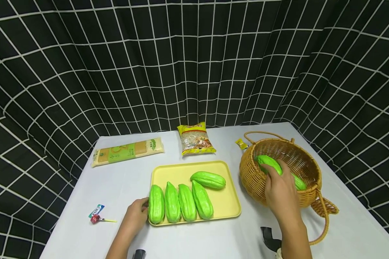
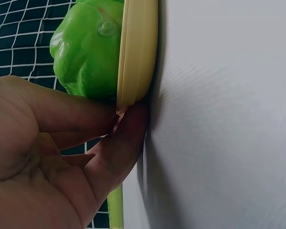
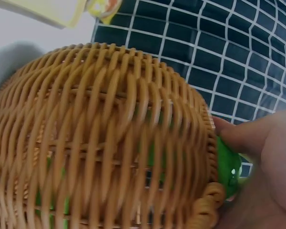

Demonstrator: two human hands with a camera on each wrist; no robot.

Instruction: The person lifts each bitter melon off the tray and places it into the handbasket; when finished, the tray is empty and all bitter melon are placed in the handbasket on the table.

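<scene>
Desk (image 1: 214, 237), white. Basket (image 1: 256, 180) tipped toward tray (image 1: 227, 208). Tray: five gourds. Right hand (image 1: 280, 194) reaches into basket, fingers curled round a gourd (image 1: 269, 162). Looks light, smooth, probably slippery; take mid-body. Left hand (image 1: 137, 213) fingers pinch tray's edge.

Setting: staged recording booth, not a lived-in room.
Backdrop: black fabric curtain with white grid lines (image 1: 194, 64) encloses three sides.
Surface: plain white table (image 1: 343, 223) carries a sparse layout.
Props: yellow plastic tray (image 1: 228, 201), woven wicker basket (image 1: 249, 176), sealed packet of dry noodles (image 1: 128, 152), yellow snack bag (image 1: 196, 138).
</scene>
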